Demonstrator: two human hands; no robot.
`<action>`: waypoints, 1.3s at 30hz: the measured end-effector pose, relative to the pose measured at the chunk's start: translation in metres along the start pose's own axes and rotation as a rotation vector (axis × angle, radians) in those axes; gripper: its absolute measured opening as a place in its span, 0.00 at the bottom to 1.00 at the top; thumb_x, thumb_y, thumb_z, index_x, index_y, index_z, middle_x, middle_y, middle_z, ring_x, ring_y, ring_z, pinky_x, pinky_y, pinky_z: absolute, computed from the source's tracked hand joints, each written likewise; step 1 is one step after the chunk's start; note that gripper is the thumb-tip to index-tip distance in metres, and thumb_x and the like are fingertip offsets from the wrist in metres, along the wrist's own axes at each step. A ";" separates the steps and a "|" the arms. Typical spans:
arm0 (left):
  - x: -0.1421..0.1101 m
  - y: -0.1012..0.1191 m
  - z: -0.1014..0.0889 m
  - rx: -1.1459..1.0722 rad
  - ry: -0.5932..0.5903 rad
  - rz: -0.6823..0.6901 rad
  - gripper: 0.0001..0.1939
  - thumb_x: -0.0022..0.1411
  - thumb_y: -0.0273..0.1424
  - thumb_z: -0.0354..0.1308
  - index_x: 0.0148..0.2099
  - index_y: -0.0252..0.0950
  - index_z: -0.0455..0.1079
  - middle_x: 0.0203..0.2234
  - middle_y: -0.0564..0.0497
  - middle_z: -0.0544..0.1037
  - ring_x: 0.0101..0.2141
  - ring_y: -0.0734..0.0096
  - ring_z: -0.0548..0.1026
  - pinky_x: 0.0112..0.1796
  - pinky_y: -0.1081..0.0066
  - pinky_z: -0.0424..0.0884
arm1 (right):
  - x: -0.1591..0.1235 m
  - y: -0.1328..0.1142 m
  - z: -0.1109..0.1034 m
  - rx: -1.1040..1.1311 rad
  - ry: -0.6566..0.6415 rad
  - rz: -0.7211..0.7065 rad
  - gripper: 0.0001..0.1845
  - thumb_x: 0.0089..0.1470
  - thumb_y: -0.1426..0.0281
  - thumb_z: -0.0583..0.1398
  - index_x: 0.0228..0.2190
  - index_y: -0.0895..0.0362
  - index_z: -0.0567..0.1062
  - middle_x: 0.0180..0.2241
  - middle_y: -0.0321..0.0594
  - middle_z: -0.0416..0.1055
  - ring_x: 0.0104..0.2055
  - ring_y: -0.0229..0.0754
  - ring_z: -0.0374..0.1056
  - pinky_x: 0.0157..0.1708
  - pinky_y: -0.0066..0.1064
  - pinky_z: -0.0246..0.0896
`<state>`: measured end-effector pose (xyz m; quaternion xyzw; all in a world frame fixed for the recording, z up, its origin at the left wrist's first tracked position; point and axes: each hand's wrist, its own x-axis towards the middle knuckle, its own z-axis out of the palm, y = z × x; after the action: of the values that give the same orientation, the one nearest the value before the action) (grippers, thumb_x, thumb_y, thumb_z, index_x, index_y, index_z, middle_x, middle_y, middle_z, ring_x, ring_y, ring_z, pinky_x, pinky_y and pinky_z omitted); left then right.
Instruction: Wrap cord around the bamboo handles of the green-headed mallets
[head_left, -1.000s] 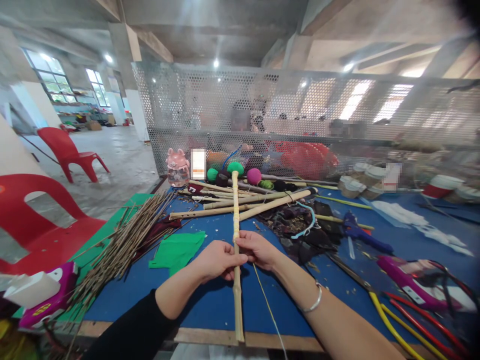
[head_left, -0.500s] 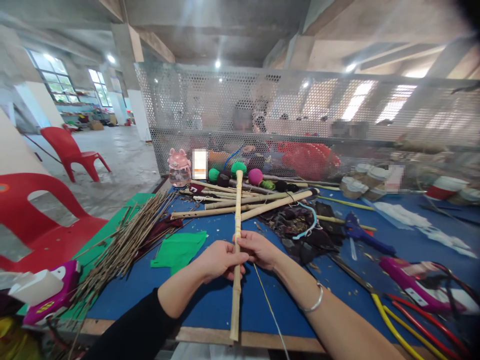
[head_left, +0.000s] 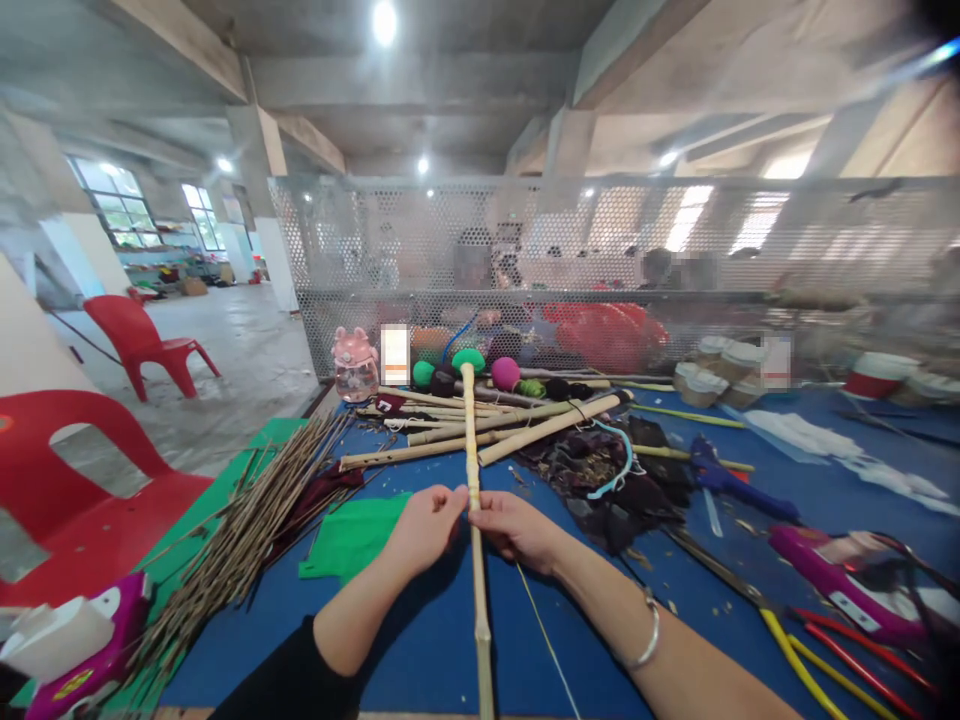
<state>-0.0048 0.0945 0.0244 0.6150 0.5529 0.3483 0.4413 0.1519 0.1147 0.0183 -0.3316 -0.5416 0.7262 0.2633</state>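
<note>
A long bamboo stick runs away from me over the bench, its pale far end in front of a green ball. My left hand is closed, its thumb and fingertips pinched against the left side of the stick. From the right, my right hand grips the stick at the same height, fingers curled. A thin pale thread trails from under my right hand towards the front edge; its upper end is hidden. Thin bands of wrapping show on the stick just above my fingers.
Bundled thin sticks and a green cloth lie left. Bamboo pieces lie across the back before a perforated metal screen. Long-handled cutters, a blue glue gun and dark scraps are right.
The stick's near end now reaches past the bottom of the view. My left hand has moved from crossing the stick to its left side. My view has tilted up slightly.
</note>
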 end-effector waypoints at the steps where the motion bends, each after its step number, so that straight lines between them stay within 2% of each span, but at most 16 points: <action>1: 0.006 0.003 -0.002 0.039 0.054 0.042 0.24 0.54 0.50 0.44 0.27 0.34 0.64 0.15 0.55 0.66 0.16 0.79 0.62 0.19 0.77 0.57 | -0.001 -0.001 0.001 -0.010 -0.001 -0.008 0.15 0.44 0.61 0.60 0.26 0.58 0.63 0.10 0.22 0.47 0.10 0.26 0.36 0.08 0.21 0.30; 3: 0.020 0.013 -0.006 0.140 0.108 0.094 0.22 0.54 0.48 0.45 0.28 0.34 0.65 0.16 0.54 0.68 0.18 0.77 0.63 0.21 0.76 0.57 | -0.001 -0.002 0.003 -0.032 0.002 -0.027 0.16 0.43 0.60 0.61 0.23 0.58 0.62 0.10 0.22 0.48 0.10 0.25 0.37 0.08 0.22 0.31; 6: 0.038 0.022 -0.004 0.294 0.158 0.096 0.19 0.50 0.46 0.52 0.25 0.34 0.64 0.16 0.54 0.68 0.19 0.75 0.64 0.22 0.75 0.55 | -0.001 -0.002 0.003 -0.063 0.006 -0.037 0.17 0.43 0.60 0.61 0.22 0.58 0.60 0.09 0.22 0.48 0.10 0.25 0.37 0.08 0.22 0.31; 10: 0.053 0.012 0.003 0.261 0.124 0.058 0.17 0.47 0.44 0.55 0.24 0.34 0.63 0.15 0.55 0.66 0.19 0.76 0.63 0.22 0.76 0.55 | 0.000 -0.001 0.003 -0.093 0.024 -0.017 0.17 0.43 0.60 0.60 0.22 0.57 0.59 0.09 0.21 0.47 0.09 0.26 0.38 0.08 0.22 0.30; 13: 0.052 0.003 0.002 0.182 0.077 0.067 0.19 0.50 0.47 0.51 0.26 0.34 0.63 0.16 0.54 0.68 0.19 0.76 0.64 0.22 0.76 0.57 | 0.000 -0.002 0.006 -0.112 0.040 0.005 0.18 0.41 0.59 0.61 0.21 0.57 0.59 0.09 0.21 0.47 0.09 0.25 0.37 0.09 0.23 0.28; 16: 0.039 0.006 -0.004 0.204 0.061 0.088 0.22 0.52 0.50 0.47 0.24 0.34 0.62 0.16 0.54 0.68 0.18 0.77 0.64 0.21 0.76 0.57 | -0.002 -0.004 0.008 -0.089 0.066 -0.017 0.17 0.41 0.59 0.61 0.22 0.58 0.61 0.09 0.21 0.47 0.09 0.25 0.37 0.09 0.23 0.28; 18: 0.024 0.012 -0.007 0.220 -0.031 0.029 0.25 0.50 0.53 0.46 0.22 0.34 0.61 0.13 0.55 0.65 0.15 0.77 0.63 0.18 0.76 0.56 | -0.003 -0.006 0.006 -0.061 0.086 -0.035 0.16 0.42 0.59 0.60 0.23 0.58 0.63 0.09 0.22 0.47 0.09 0.25 0.37 0.09 0.23 0.29; 22: -0.004 0.020 -0.005 0.125 -0.403 -0.095 0.26 0.44 0.55 0.51 0.20 0.34 0.60 0.10 0.55 0.65 0.11 0.77 0.62 0.14 0.77 0.55 | -0.004 -0.005 0.000 0.005 0.104 -0.040 0.16 0.43 0.59 0.60 0.24 0.59 0.64 0.11 0.23 0.50 0.10 0.25 0.37 0.09 0.22 0.29; 24: -0.013 0.020 0.000 0.008 -0.468 -0.124 0.25 0.43 0.53 0.54 0.19 0.33 0.60 0.11 0.54 0.66 0.11 0.79 0.62 0.13 0.77 0.55 | -0.004 -0.005 -0.003 0.031 0.096 -0.038 0.17 0.43 0.59 0.61 0.24 0.59 0.62 0.11 0.24 0.51 0.11 0.25 0.39 0.10 0.22 0.29; 27: -0.018 0.021 0.007 -0.219 -0.501 -0.154 0.23 0.45 0.50 0.55 0.22 0.32 0.62 0.12 0.53 0.67 0.12 0.79 0.64 0.14 0.78 0.58 | -0.008 -0.008 -0.003 0.080 0.071 -0.025 0.18 0.42 0.59 0.62 0.24 0.59 0.62 0.12 0.23 0.49 0.11 0.25 0.37 0.10 0.22 0.28; 31: -0.019 0.023 0.008 -0.546 -0.621 -0.215 0.21 0.44 0.46 0.57 0.28 0.31 0.64 0.16 0.51 0.71 0.15 0.77 0.68 0.16 0.78 0.63 | -0.015 -0.016 -0.001 0.197 -0.057 -0.005 0.18 0.42 0.59 0.62 0.28 0.60 0.64 0.12 0.22 0.45 0.13 0.24 0.34 0.12 0.21 0.26; 33: -0.018 0.023 0.006 -0.571 -0.678 -0.252 0.21 0.44 0.46 0.57 0.28 0.31 0.64 0.16 0.51 0.71 0.14 0.76 0.69 0.15 0.77 0.63 | -0.014 -0.016 0.000 0.207 -0.066 -0.011 0.19 0.42 0.59 0.62 0.27 0.60 0.64 0.12 0.22 0.45 0.13 0.24 0.34 0.12 0.21 0.27; 35: -0.017 0.020 0.004 -0.434 -0.651 -0.247 0.22 0.44 0.48 0.56 0.25 0.31 0.64 0.14 0.51 0.70 0.12 0.76 0.67 0.13 0.78 0.61 | -0.011 -0.012 -0.001 0.160 -0.015 -0.018 0.18 0.42 0.59 0.62 0.25 0.60 0.63 0.12 0.23 0.47 0.13 0.24 0.35 0.11 0.21 0.27; 37: -0.017 0.016 0.003 -0.252 -0.553 -0.214 0.22 0.44 0.49 0.57 0.23 0.31 0.63 0.12 0.53 0.68 0.11 0.77 0.66 0.13 0.78 0.59 | -0.007 -0.006 -0.003 0.091 0.042 -0.008 0.18 0.42 0.60 0.62 0.23 0.59 0.62 0.12 0.23 0.48 0.12 0.24 0.36 0.11 0.22 0.27; 39: -0.018 0.014 0.003 -0.168 -0.481 -0.186 0.23 0.43 0.49 0.58 0.22 0.31 0.63 0.12 0.53 0.68 0.11 0.78 0.66 0.15 0.77 0.60 | -0.005 -0.003 -0.006 0.057 0.069 0.012 0.18 0.43 0.60 0.62 0.23 0.59 0.61 0.11 0.23 0.47 0.12 0.25 0.35 0.10 0.22 0.27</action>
<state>0.0010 0.0759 0.0375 0.5878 0.4554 0.1950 0.6396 0.1603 0.1154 0.0213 -0.3521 -0.5093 0.7310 0.2867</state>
